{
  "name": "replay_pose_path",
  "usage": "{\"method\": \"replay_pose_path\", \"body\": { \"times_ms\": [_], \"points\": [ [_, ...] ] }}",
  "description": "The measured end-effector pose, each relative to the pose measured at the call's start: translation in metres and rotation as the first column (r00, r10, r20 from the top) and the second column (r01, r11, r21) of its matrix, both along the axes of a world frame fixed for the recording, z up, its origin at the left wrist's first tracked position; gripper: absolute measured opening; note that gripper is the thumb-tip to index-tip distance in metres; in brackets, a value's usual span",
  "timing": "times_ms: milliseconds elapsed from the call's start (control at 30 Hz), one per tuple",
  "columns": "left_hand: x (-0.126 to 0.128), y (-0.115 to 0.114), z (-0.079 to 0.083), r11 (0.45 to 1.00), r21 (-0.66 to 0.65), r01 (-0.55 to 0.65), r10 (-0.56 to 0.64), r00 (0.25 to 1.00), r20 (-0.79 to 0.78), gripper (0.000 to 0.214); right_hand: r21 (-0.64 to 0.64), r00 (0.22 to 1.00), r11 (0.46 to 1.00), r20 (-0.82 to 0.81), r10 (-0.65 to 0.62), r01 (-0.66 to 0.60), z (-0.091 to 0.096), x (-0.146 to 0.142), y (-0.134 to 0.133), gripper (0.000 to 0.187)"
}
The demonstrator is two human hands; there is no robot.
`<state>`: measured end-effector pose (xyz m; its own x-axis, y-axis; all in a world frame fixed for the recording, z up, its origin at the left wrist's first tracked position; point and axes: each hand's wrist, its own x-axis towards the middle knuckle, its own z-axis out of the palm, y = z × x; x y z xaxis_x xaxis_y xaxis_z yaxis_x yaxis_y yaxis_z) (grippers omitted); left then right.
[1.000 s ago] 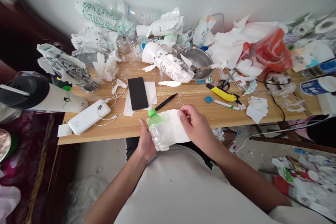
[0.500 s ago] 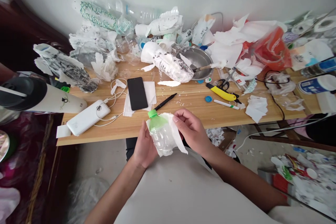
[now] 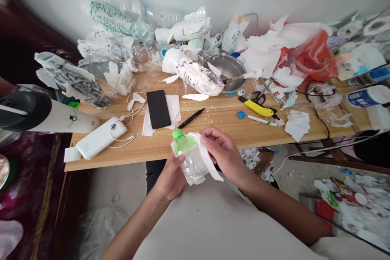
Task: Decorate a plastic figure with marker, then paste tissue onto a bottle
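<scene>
A small clear plastic bottle (image 3: pixel 189 166) with a green cap and green shoulder is held in front of my body, its cap tilted toward the desk. My left hand (image 3: pixel 173 174) is closed around its left side, the thumb on the bottle's face. White paper (image 3: pixel 210 163) lies along the bottle's right side and hangs down in a loose flap. My right hand (image 3: pixel 224 152) pinches this paper at the upper right, thumb on top. Just beyond the cap, a black pen (image 3: pixel 191 118) lies on the desk.
On the wooden desk (image 3: pixel 137 152) are a phone (image 3: pixel 158 109), a power bank (image 3: pixel 101 138), a tumbler (image 3: pixel 73 118), a yellow utility knife (image 3: pixel 258 107) and scissors (image 3: pixel 259 97). Farther back, a paper-covered bottle shape (image 3: pixel 199 76) lies beside a metal bowl (image 3: pixel 233 69). Scraps litter the floor.
The bottle has tilted and shifted slightly right. My left thumb has come over onto its face, and the paper flap hangs a little farther right.
</scene>
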<state>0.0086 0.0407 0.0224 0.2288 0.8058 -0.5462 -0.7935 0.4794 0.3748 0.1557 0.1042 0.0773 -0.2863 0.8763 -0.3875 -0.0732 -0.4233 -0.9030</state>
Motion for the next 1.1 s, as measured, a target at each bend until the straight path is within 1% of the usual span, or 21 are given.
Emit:
{"method": "replay_pose_path", "body": {
  "times_ms": [133,233,400,467,500,567,633,667,700,733,767,800,833,867,900,933,967,1000,1033,1100],
  "points": [
    [0.001,0.001,0.0,1.0,-0.001,-0.001,0.001,0.999,-0.047,0.05,0.059,0.999,0.998,0.047,0.01,-0.013,0.005,0.005,0.001,0.033],
    [0.002,0.001,-0.001,1.0,0.02,-0.005,0.006,0.996,-0.09,0.045,0.065,0.997,0.997,0.06,0.04,-0.044,0.007,0.007,0.0,0.031],
    [0.006,0.002,0.001,0.999,0.045,0.017,-0.011,0.991,-0.131,0.041,0.058,0.996,0.995,0.032,0.082,-0.083,0.005,0.0,-0.004,0.031],
    [0.008,0.003,0.005,0.999,0.03,0.01,-0.006,0.988,-0.154,0.038,0.086,0.994,0.991,0.056,0.099,-0.103,0.004,-0.003,-0.006,0.028],
    [0.009,0.004,0.007,1.0,0.02,0.005,-0.002,0.986,-0.165,0.037,0.114,0.989,0.986,0.094,0.115,-0.125,0.004,-0.005,-0.007,0.026],
    [0.011,0.006,0.01,1.0,0.016,0.001,0.002,0.981,-0.192,0.036,0.194,0.961,0.96,0.229,0.155,-0.201,0.003,-0.006,-0.008,0.021],
    [0.013,0.007,0.01,1.0,0.029,0.01,-0.004,0.977,-0.212,0.034,0.258,0.901,0.914,0.386,0.2,-0.313,0.002,-0.007,-0.01,0.019],
    [0.013,0.007,0.009,0.999,0.037,0.018,-0.01,0.977,-0.213,0.033,0.275,0.879,0.895,0.425,0.215,-0.352,0.002,-0.006,-0.011,0.019],
    [0.013,0.006,0.008,0.999,0.043,0.025,-0.016,0.979,-0.205,0.034,0.286,0.881,0.891,0.422,0.212,-0.352,0.001,-0.005,-0.012,0.02],
    [0.012,0.006,0.006,0.999,0.045,0.03,-0.021,0.981,-0.191,0.036,0.3,0.906,0.905,0.386,0.174,-0.302,-0.001,-0.004,-0.012,0.021],
    [0.011,0.005,0.004,0.998,0.045,0.036,-0.028,0.984,-0.175,0.038,0.322,0.939,0.924,0.331,0.092,-0.204,-0.003,-0.002,-0.012,0.022],
    [0.01,0.004,0.002,0.998,0.041,0.043,-0.036,0.986,-0.161,0.041,0.344,0.96,0.936,0.278,-0.023,-0.077,-0.006,-0.001,-0.012,0.022],
    [0.009,0.003,0.001,0.998,0.037,0.048,-0.042,0.987,-0.155,0.043,0.361,0.959,0.931,0.242,-0.146,0.05,-0.01,0.001,-0.012,0.022],
    [0.008,0.003,-0.001,0.998,0.031,0.053,-0.047,0.986,-0.158,0.045,0.374,0.942,0.917,0.233,-0.241,0.142,-0.013,0.002,-0.012,0.022],
    [0.008,0.002,-0.002,0.998,0.028,0.055,-0.05,0.984,-0.171,0.047,0.383,0.925,0.906,0.247,-0.288,0.18,-0.017,0.004,-0.013,0.023],
    [0.008,0.002,-0.002,0.998,0.032,0.051,-0.043,0.979,-0.198,0.048,0.396,0.917,0.904,0.277,-0.286,0.162,-0.02,0.005,-0.014,0.025],
    [0.008,0.003,-0.002,0.998,0.047,0.036,-0.023,0.969,-0.246,0.048,0.416,0.916,0.904,0.319,-0.244,0.096,-0.022,0.006,-0.015,0.027],
    [0.008,0.003,-0.002,0.997,0.073,0.018,0.006,0.95,-0.312,0.049,0.453,0.909,0.891,0.37,-0.194,0.006,-0.023,0.007,-0.018,0.029],
    [0.008,0.003,-0.001,0.994,0.108,0.008,0.034,0.922,-0.386,0.049,0.505,0.892,0.859,0.424,-0.159,-0.086,-0.023,0.007,-0.02,0.031],
    [0.009,0.005,0.0,0.985,0.173,0.02,0.073,0.855,-0.514,0.048,0.598,0.844,0.769,0.514,-0.152,-0.226,-0.022,0.006,-0.025,0.034]
  ]
}}
